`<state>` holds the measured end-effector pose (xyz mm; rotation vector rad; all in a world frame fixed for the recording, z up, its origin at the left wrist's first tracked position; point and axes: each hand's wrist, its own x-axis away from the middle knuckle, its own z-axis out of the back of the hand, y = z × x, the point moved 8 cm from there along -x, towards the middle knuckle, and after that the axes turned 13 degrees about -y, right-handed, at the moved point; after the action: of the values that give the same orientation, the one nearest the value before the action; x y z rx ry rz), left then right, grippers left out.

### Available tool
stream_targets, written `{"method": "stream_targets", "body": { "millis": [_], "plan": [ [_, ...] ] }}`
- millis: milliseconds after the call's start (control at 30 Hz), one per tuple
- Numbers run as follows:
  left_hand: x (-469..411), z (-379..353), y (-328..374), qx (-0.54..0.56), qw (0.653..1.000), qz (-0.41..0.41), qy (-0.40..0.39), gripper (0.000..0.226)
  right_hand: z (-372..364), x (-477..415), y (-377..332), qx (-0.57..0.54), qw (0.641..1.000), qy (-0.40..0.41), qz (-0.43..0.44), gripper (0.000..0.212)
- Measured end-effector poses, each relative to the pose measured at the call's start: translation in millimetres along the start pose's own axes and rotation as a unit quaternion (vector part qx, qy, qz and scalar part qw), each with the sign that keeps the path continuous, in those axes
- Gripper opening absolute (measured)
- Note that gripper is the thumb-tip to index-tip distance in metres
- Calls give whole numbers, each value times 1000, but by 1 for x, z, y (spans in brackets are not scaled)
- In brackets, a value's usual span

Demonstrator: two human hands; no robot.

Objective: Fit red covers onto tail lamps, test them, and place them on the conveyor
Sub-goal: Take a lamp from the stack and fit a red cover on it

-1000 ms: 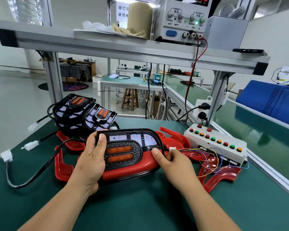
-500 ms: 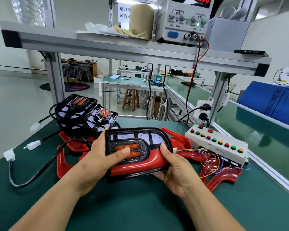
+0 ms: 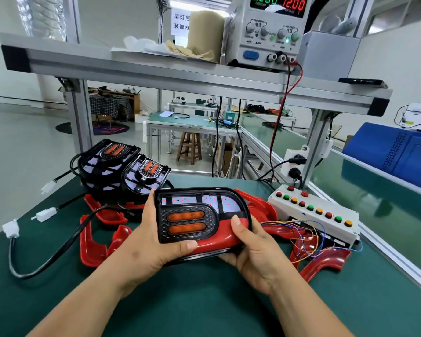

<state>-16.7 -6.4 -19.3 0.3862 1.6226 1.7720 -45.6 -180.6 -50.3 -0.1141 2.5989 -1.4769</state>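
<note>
A black tail lamp (image 3: 195, 215) with two orange lenses and a red cover (image 3: 223, 235) along its lower right edge is lifted above the green mat. My left hand (image 3: 151, 242) grips its left side, thumb along the lower edge. My right hand (image 3: 255, 249) holds the right end from below, thumb pressing on the red cover. The lamp's black cable (image 3: 58, 249) trails left to a white plug (image 3: 10, 228). Several loose red covers (image 3: 95, 242) lie on the mat. The white test box (image 3: 314, 215) with coloured buttons stands to the right.
Two bare tail lamps (image 3: 122, 166) are stacked at the back left. A power supply (image 3: 270, 32) reading 12.00 sits on the overhead shelf (image 3: 156, 71). Coloured wires (image 3: 299, 237) tangle near the test box. The green conveyor (image 3: 387, 205) runs along the right, with a blue crate (image 3: 399, 152) beyond.
Both hands have raised the lamp off the mat and tilted it toward me. My left thumb slid from the orange lenses to the lower edge; my right hand now cups the right end.
</note>
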Motion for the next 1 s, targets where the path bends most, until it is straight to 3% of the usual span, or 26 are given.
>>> {"method": "stream_targets", "body": {
  "millis": [167,367,567,767,1000],
  "plan": [
    [0,7,5,-6,1000,-29,-1,102,-2,2,-2,-37,998,-45,-22,39],
    [-1,5,-3,1,999,-11,-47,128,0,3,0,-52,997,-49,-34,44],
    [-1,5,-7,12,998,-7,-67,125,0,3,3,-58,996,-58,-45,33],
    [-3,5,-9,12,998,-11,-65,119,1,2,1,-44,998,-42,-34,48],
    [-6,4,-6,32,996,-32,-72,114,1,1,-5,-29,999,-32,-17,48]
  ]
}}
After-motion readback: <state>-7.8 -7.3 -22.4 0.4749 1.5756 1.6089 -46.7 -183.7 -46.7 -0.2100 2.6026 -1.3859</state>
